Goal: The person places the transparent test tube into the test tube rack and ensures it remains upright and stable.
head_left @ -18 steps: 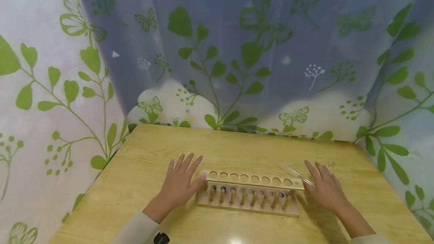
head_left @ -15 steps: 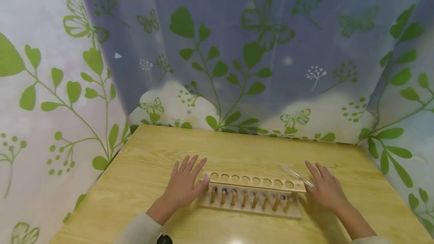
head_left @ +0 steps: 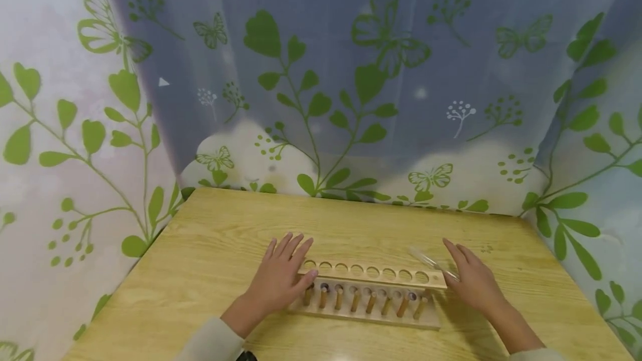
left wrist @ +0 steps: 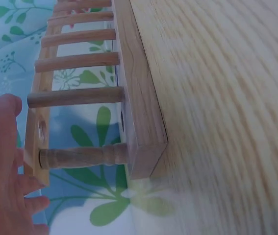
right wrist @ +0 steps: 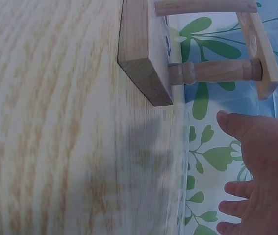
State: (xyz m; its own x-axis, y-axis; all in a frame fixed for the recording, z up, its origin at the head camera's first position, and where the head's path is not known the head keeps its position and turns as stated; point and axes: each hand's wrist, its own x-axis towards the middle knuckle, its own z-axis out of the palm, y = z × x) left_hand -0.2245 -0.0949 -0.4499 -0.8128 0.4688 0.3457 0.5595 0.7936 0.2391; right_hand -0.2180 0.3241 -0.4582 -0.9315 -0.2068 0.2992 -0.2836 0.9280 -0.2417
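A wooden test tube rack stands on the table, its upper board pierced by a row of round holes. Several upright pegs rise from its base. My left hand is at the rack's left end, fingers straight and spread; in the left wrist view its thumb lies close to the upper board, and contact cannot be told. Beyond the right end, my right hand has its fingers extended, and the right wrist view shows a gap between its thumb and the rack. A clear glass tube slants behind the rack, one end near the right thumb.
The wood-grain table runs back to a curtain printed with leaves and butterflies. Similar patterned cloth hangs along both sides. A dark object shows at the bottom edge by the left sleeve.
My left hand has moved a little rightward and now overlaps the rack's left end in the head view. The right hand stays about the same beside the rack; the head view shifts slightly.
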